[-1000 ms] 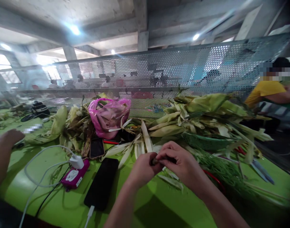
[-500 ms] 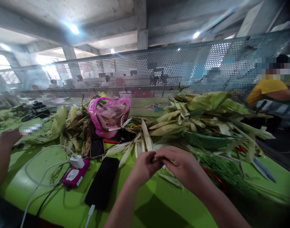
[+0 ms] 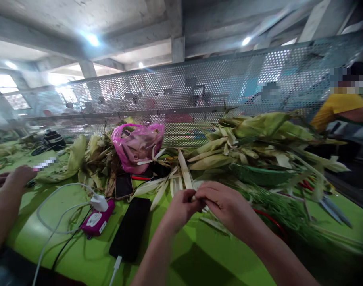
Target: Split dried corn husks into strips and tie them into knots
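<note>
Inward, L hand (image 3: 183, 207) meets R hand (image 3: 224, 200)

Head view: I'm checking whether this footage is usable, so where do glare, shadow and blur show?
Head view: a ceiling lamp flares bluish; head view: the green table shines at left, with a dark shadow near bottom centre; head view: the left hand and right hand look fairly clear, the greens at lower right soft.
</note>
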`<action>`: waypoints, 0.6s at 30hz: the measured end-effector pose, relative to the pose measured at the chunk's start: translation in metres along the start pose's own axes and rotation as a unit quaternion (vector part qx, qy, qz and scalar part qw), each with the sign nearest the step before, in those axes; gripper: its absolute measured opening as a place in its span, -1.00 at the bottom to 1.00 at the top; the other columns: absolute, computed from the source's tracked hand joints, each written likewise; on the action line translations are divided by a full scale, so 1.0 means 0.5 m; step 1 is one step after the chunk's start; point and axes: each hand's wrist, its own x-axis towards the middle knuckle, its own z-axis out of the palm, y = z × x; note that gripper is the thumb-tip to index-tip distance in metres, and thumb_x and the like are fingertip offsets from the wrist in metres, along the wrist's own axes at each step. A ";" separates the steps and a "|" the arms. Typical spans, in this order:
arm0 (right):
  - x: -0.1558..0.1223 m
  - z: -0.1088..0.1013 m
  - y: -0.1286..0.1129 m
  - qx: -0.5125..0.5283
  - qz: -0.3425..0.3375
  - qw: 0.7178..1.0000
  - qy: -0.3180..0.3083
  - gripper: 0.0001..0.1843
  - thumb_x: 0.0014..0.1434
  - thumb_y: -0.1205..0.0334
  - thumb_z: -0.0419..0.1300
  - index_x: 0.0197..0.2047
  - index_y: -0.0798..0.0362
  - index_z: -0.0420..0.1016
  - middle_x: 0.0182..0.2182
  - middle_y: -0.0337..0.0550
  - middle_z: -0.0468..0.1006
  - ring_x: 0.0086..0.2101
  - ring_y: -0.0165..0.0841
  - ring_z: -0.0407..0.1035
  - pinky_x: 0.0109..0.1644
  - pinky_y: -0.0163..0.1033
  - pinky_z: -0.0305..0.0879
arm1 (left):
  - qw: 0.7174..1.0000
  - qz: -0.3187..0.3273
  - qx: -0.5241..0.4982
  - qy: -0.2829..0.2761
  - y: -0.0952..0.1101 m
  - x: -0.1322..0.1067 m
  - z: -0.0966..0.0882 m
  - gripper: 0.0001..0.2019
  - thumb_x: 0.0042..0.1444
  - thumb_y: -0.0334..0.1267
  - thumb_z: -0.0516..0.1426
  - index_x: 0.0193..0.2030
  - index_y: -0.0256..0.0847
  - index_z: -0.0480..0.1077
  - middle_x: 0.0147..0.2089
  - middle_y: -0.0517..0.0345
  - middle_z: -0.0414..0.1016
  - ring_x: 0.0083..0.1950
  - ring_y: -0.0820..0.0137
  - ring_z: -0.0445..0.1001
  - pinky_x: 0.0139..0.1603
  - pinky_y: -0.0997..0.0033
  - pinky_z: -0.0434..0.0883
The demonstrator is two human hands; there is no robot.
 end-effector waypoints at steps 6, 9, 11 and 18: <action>0.002 0.007 -0.010 -0.009 -0.004 1.000 -0.028 -0.60 0.15 0.51 0.02 -0.05 -0.03 0.49 -0.14 -0.12 0.56 -0.12 -0.28 0.43 -0.06 -0.17 0.37 | 0.997 0.006 -0.078 0.026 0.007 0.001 0.002 -0.80 -0.14 -0.19 0.25 -0.53 -0.29 0.42 -0.60 0.22 0.30 -0.57 0.53 0.21 -0.52 0.49 0.13; 0.005 0.018 -0.009 0.004 0.005 1.000 0.018 -0.53 0.19 0.46 0.02 0.13 -0.07 0.36 0.01 -0.10 0.50 0.01 -0.26 0.37 0.08 -0.09 0.32 | 0.978 0.024 -0.193 0.070 0.007 0.002 0.000 -0.76 -0.10 -0.13 0.28 -0.39 -0.29 0.47 -0.52 0.20 0.38 -0.52 0.52 0.27 -0.45 0.49 0.21; 0.006 0.027 -0.010 0.015 0.016 0.997 0.070 -0.61 0.21 0.40 0.05 0.09 -0.05 0.39 0.01 -0.09 0.50 0.02 -0.24 0.36 0.11 -0.06 0.29 | 0.959 0.021 -0.262 0.107 0.005 0.004 -0.003 -0.73 -0.11 -0.16 0.30 -0.30 -0.28 0.47 -0.45 0.18 0.43 -0.47 0.51 0.33 -0.39 0.50 0.24; 0.001 0.088 -0.016 0.100 0.087 0.986 0.096 -0.86 0.17 0.37 0.15 -0.25 -0.02 0.51 -0.27 -0.17 0.58 -0.20 -0.28 0.44 -0.10 -0.18 0.35 | 0.917 -0.012 -0.373 0.143 -0.002 0.012 -0.004 -0.77 0.00 -0.18 0.26 -0.27 -0.27 0.40 -0.29 0.06 0.53 -0.32 0.43 0.47 -0.28 0.46 0.35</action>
